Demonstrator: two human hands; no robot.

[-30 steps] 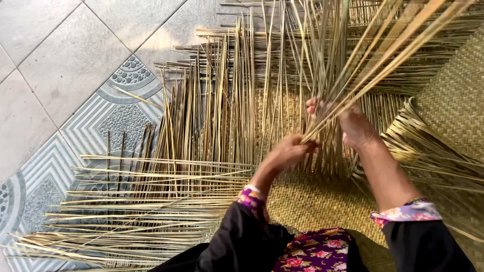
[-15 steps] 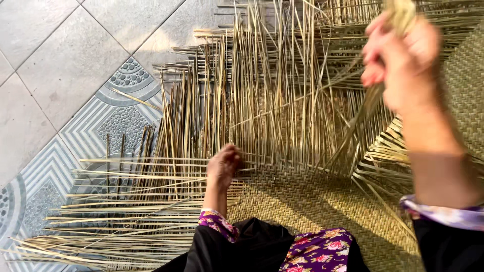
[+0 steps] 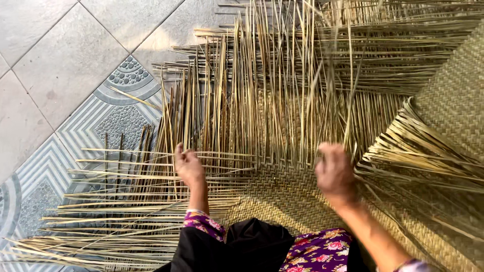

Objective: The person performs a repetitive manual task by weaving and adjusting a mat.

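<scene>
Left hand (image 3: 189, 166) presses flat, fingers open, on loose reeds (image 3: 242, 116); at three o'clock, blurred right hand (image 3: 334, 174), grip unclear, touches the mat (image 3: 282, 196).

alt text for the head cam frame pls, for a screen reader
Seen from above, a person's left hand rests on loose pale yellow straw strands at the edge of a partly woven straw mat, while the blurred right hand hovers beside upright strands. The mat lies on a grey patterned tile floor.
</scene>
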